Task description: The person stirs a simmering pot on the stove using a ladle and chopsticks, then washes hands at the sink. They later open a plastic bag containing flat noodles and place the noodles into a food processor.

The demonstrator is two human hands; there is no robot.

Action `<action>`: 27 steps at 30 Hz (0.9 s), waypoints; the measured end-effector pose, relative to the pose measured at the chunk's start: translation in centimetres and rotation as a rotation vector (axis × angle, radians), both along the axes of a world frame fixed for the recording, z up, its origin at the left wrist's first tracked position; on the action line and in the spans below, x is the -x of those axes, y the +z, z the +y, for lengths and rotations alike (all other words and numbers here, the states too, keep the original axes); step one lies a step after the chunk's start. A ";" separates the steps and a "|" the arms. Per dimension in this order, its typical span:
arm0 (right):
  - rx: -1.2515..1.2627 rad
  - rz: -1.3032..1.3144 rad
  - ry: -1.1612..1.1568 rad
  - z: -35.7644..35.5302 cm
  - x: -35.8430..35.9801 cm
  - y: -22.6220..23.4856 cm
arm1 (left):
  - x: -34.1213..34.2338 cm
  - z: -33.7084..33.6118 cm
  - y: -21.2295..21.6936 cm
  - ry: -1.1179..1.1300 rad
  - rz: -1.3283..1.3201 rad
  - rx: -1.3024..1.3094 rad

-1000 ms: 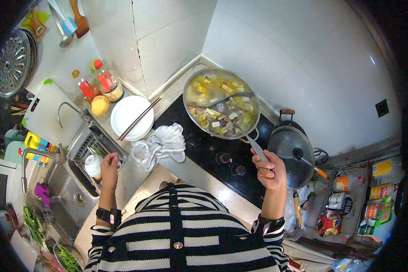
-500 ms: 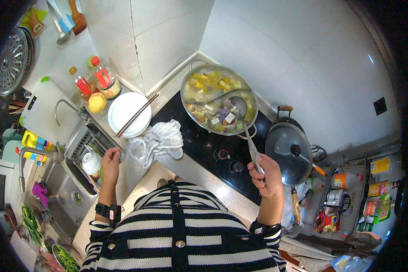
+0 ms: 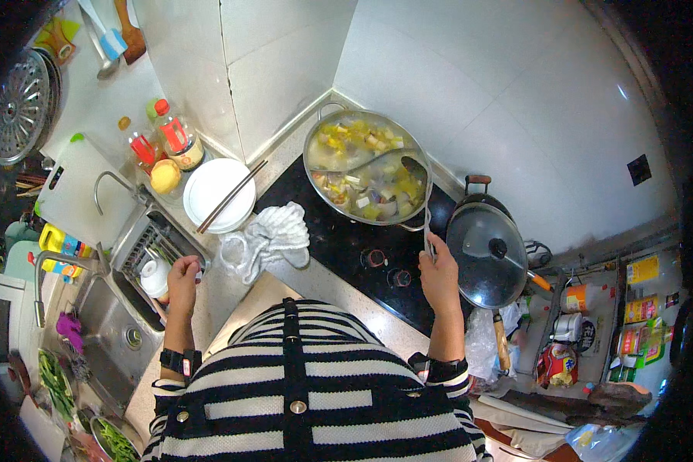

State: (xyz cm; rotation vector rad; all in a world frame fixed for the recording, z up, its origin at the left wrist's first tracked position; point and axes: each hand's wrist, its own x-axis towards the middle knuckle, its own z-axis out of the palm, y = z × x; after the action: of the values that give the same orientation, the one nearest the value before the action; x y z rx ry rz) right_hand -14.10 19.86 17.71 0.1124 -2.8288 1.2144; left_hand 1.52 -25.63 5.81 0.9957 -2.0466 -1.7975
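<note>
My right hand (image 3: 439, 277) grips the long handle of a metal ladle (image 3: 422, 196) whose dark bowl dips into a divided steel pot (image 3: 366, 165) full of yellow and pale food in broth. The pot sits on a black cooktop (image 3: 346, 246). My left hand (image 3: 183, 276) rests closed at the counter's edge beside the sink, next to a small white cup (image 3: 155, 279); I cannot tell whether it holds anything.
A lidded dark wok (image 3: 487, 250) stands right of the pot. A white plate with chopsticks (image 3: 217, 196), a crumpled white plastic bag (image 3: 269, 237), sauce bottles (image 3: 173, 138) and a steel sink (image 3: 115, 331) lie to the left. Green vegetables (image 3: 54, 377) sit at lower left.
The view has shifted, so the pot sits higher and further right. My right hand moved up along the ladle handle, closer to the pot. My left hand stays by the sink.
</note>
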 end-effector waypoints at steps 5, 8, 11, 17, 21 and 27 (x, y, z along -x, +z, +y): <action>0.383 -0.497 -0.161 -0.9 -0.5 2.6 | -1.2 -0.7 0.7 0.055 -0.023 -0.025; 0.652 -0.694 -0.181 -1.2 -0.5 4.8 | -1.8 -1.1 0.8 0.073 -0.017 -0.016; 0.857 -0.797 -0.108 -1.0 0.0 5.9 | -1.8 -1.6 0.6 0.086 0.000 -0.031; 1.312 -1.011 -0.017 0.6 1.5 5.4 | -1.4 -2.4 0.2 0.060 0.040 -0.084; 1.590 -1.099 0.018 1.5 1.6 5.0 | -1.4 -2.2 0.3 0.064 0.021 -0.021; 1.695 -0.990 -0.038 2.4 0.4 6.0 | -1.2 -2.3 0.7 0.027 0.041 -0.040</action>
State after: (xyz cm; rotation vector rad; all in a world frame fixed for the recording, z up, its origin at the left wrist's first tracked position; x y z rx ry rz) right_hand -14.51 22.28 23.72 -0.7369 -0.9761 3.6249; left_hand 2.73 -27.95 6.51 0.9849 -1.9713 -1.8362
